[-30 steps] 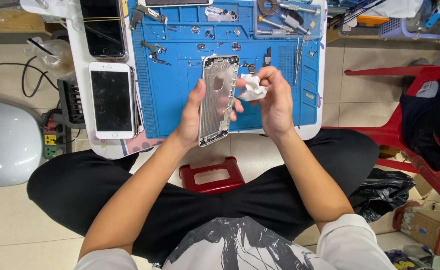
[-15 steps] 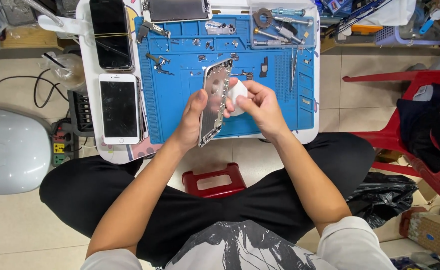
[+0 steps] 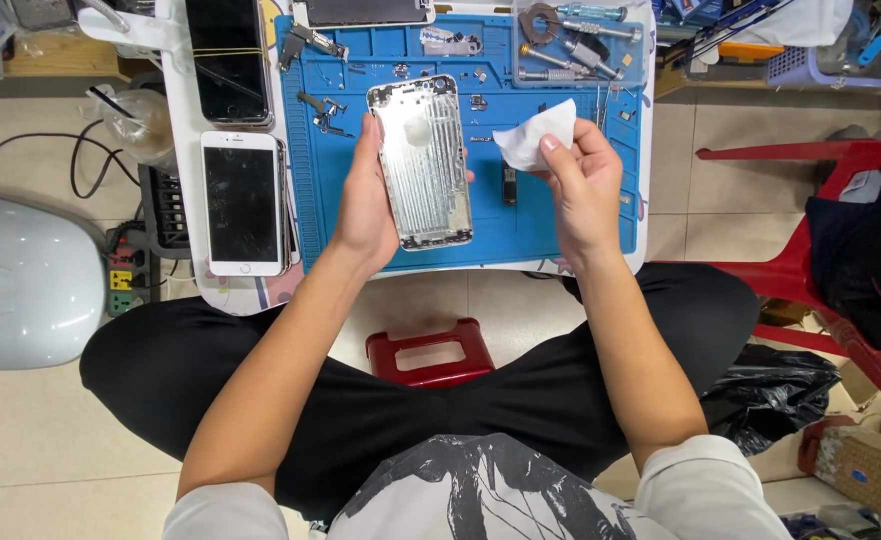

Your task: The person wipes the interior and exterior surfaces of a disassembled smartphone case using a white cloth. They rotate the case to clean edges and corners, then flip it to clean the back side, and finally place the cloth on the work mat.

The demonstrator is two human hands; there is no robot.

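— Above the blue mat point(image 3: 560, 225), held up in the left hand point(image 3: 365, 200): a silver phone shell point(image 3: 422, 162), inside face up, bare metal with ribs and a round cut-out near the top. No screen fitted.

— Gripped how?

— Pinched by the long edges. Thumb point(image 3: 368, 130) along the left edge, other fingers wrapped behind, one fingertip just showing past the right edge. Closed firmly around the shell, lower end resting against the palm.

— And on the other side?

— Right hand point(image 3: 585, 190), just beside the shell but not touching it. Fingers curled tight on a white wipe point(image 3: 535, 135), crumpled, corner sticking up and to the left, toward the shell. Small gap between wipe and metal.

— Underneath?

— Blue mat on a small white table point(image 3: 185, 100), small screws and brackets point(image 3: 325, 110) scattered across it. Screwdrivers point(image 3: 575, 45) in the tray at the top right. Small dark part point(image 3: 508, 185) lying on the mat between the two hands.

— Left of the mat?

— Two phones on the table: a white phone point(image 3: 244, 203), screen dark, and a black phone point(image 3: 225, 60) above it with a rubber band round it. Red stool point(image 3: 430, 355) down between the knees, red chair point(image 3: 810, 200) off to the right.
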